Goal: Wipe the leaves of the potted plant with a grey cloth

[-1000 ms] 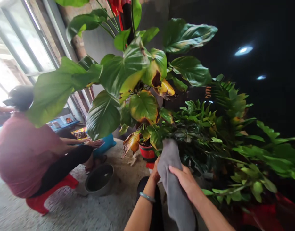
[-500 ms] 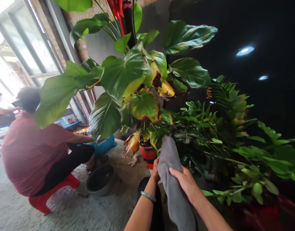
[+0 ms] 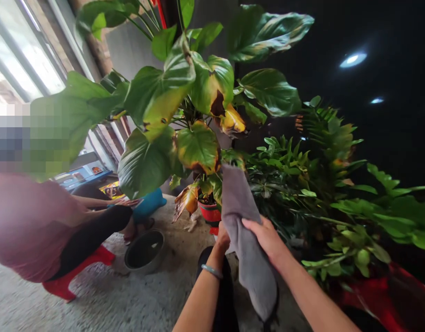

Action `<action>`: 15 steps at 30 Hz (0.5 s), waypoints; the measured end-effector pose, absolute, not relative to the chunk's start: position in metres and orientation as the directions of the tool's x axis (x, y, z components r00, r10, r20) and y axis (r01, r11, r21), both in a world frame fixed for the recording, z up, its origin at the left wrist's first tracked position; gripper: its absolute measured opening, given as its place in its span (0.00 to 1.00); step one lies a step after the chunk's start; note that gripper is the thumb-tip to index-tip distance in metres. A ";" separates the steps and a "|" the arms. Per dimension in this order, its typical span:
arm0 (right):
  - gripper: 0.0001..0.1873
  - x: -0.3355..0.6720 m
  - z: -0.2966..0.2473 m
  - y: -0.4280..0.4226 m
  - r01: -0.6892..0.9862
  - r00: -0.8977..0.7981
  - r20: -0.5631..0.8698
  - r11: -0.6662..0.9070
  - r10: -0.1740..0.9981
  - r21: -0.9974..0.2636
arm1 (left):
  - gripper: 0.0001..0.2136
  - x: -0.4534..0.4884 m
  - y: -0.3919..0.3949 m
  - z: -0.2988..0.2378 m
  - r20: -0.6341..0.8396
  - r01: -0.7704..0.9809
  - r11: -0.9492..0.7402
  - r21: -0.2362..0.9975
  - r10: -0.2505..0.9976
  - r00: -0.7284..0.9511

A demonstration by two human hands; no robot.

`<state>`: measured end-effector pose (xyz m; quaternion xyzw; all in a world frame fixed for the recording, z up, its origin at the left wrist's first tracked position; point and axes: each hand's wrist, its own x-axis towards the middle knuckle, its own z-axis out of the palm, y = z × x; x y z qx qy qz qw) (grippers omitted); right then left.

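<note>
Far to the left of the red pot [image 3: 209, 213], a person in a pink shirt [image 3: 35, 221] sits on a red stool [image 3: 79, 274]. Between that person and the pot, a dark basin [image 3: 148, 265] stands on the floor, with some liquid apparently in it. Broad leaves [image 3: 198, 145], some yellowed and browned, spread above the pot.

Just right of the pot and nearer the camera is the left hand [image 3: 224, 237], a pale bangle [image 3: 211, 271] at its wrist. It lies against the left edge of a grey cloth [image 3: 248, 249]; its fingers are hidden, so how far its grip is closed cannot be told.

The cloth is right of the pot, raised off the floor between the 2 hands. It appears already picked up and spread lengthwise; how much handling is left cannot be judged. It looks soft and matte, long, squared at the top, creased midway and rounded below.

Farther right of the pot, the right hand [image 3: 266, 235] has its grip closed on the cloth, thumb across the front. Beyond it are dense green plants [image 3: 354, 230].
</note>
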<state>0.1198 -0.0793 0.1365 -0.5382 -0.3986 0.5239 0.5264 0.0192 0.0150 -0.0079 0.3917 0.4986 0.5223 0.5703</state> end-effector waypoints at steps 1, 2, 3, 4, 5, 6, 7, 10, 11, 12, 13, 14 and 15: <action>0.16 0.120 0.122 -0.086 -0.111 0.133 -0.212 -0.198 0.968 -0.974 | 0.09 0.018 0.015 -0.005 -0.141 -0.210 0.135 0.968 0.990 -0.013; 0.17 0.121 0.109 -0.095 -0.086 0.126 -0.266 -0.257 0.956 -0.963 | 0.11 0.017 0.016 -0.002 -0.114 -0.222 0.116 0.968 0.993 0.022; 0.17 0.122 0.097 -0.106 -0.055 0.125 -0.302 -0.298 0.945 -0.953 | 0.12 0.016 0.016 0.000 -0.086 -0.238 0.098 0.966 0.995 0.059; 0.18 0.123 0.089 -0.118 -0.026 0.128 -0.322 -0.321 0.938 -0.947 | 0.14 0.015 0.016 0.003 -0.064 -0.255 0.085 0.963 0.994 0.088; 0.19 0.125 0.084 -0.128 -0.004 0.128 -0.326 -0.328 0.937 -0.945 | 0.14 0.014 0.016 0.005 -0.054 -0.269 0.080 0.960 0.993 0.102; 0.20 0.127 0.083 -0.137 0.009 0.124 -0.315 -0.318 0.941 -0.948 | 0.13 0.013 0.015 0.008 -0.059 -0.274 0.083 0.958 0.994 0.095; 0.21 0.130 0.084 -0.142 0.010 0.111 -0.294 -0.297 0.949 -0.955 | 0.12 0.012 0.013 0.010 -0.075 -0.271 0.094 0.958 0.994 0.078; 0.20 0.137 0.093 -0.143 -0.035 0.052 -0.254 -0.253 0.966 -0.967 | 0.10 0.011 0.007 0.016 -0.119 -0.240 0.124 0.963 0.992 0.036; 0.20 0.138 0.095 -0.140 -0.050 0.054 -0.254 -0.252 0.966 -0.966 | 0.11 0.011 0.005 0.017 -0.122 -0.242 0.126 0.962 0.992 0.033; 0.19 0.138 0.095 -0.138 -0.060 0.063 -0.264 -0.260 0.963 -0.964 | 0.11 0.011 0.003 0.018 -0.125 -0.251 0.129 0.959 0.992 0.033; 0.18 0.138 0.095 -0.136 -0.064 0.073 -0.275 -0.271 0.959 -0.961 | 0.12 0.011 0.002 0.018 -0.131 -0.266 0.135 0.954 0.991 0.033; 0.18 0.138 0.094 -0.135 -0.060 0.086 -0.281 -0.276 0.956 -0.959 | 0.11 0.012 0.002 0.018 -0.140 -0.286 0.143 0.947 0.990 0.033; 0.18 0.137 0.095 -0.134 -0.048 0.097 -0.275 -0.271 0.957 -0.961 | 0.10 0.012 0.003 0.017 -0.148 -0.310 0.154 0.938 0.988 0.042</action>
